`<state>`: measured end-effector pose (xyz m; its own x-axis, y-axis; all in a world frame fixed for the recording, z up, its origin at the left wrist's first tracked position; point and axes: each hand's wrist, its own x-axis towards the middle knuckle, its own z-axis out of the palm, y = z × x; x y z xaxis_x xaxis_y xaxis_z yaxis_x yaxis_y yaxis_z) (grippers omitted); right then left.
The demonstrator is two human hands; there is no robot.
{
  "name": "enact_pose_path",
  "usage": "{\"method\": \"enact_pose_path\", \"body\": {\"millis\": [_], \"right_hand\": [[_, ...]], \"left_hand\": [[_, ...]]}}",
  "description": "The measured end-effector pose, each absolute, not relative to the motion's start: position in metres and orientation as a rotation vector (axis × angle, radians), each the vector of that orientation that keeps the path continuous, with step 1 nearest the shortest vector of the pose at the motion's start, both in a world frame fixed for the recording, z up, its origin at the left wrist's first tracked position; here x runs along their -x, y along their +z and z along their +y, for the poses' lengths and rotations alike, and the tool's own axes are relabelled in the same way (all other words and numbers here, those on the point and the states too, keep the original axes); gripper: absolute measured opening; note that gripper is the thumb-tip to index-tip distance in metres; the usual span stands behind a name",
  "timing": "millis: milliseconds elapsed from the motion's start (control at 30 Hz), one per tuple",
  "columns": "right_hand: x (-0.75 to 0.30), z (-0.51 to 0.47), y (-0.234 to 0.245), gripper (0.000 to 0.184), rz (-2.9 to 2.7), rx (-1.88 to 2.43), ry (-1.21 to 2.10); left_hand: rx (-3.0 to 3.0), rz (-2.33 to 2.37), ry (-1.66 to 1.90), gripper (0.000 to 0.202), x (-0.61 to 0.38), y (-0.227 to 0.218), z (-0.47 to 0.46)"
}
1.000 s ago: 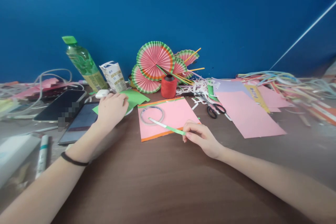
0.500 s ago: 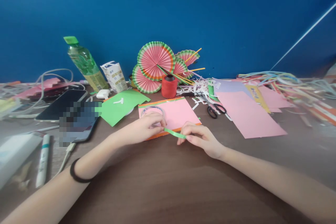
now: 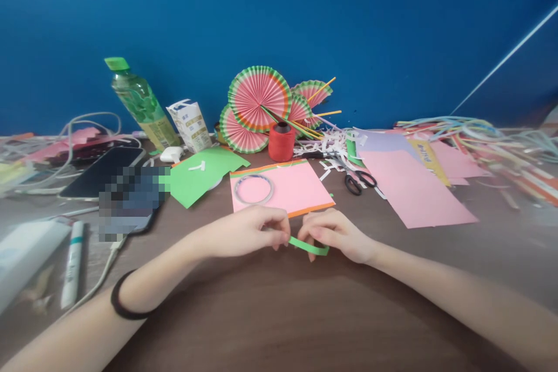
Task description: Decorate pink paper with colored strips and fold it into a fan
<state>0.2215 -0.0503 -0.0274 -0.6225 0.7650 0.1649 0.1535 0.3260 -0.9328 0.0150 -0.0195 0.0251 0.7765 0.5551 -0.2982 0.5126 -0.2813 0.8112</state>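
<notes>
- Green paper strip spans the gap between both hands, low over the table, just in front of the orange-edged pink sheet.
- Left hand and right hand each pinch one end, fingertips closed on it.
- It looks light and limp, likely to crease or tear; a gentle pinch at the ends suits it best.
- Counted: one strip, one tape ring on the sheet, one pair of scissors, one red thread spool, four paper fans.
</notes>
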Motion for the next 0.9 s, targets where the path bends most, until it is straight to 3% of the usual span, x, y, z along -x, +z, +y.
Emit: {"method": "enact_pose_path", "body": {"millis": [200, 600, 900], "right_hand": [[-0.217, -0.057, -0.021, 0.027, -2.177, 0.877, 1.12], [-0.216, -0.058, -0.025, 0.026, -2.146, 0.919, 1.195], [-0.216, -0.058, -0.027, 0.023, -2.098, 0.974, 1.223]], "left_hand": [[-1.931, 0.831, 0.06, 0.014, -0.022, 0.021, -0.028], [-2.013, 0.843, 0.129, 0.013, -0.025, 0.016, -0.033], [-2.562, 0.877, 0.372, 0.005, -0.026, 0.005, -0.035]]}}
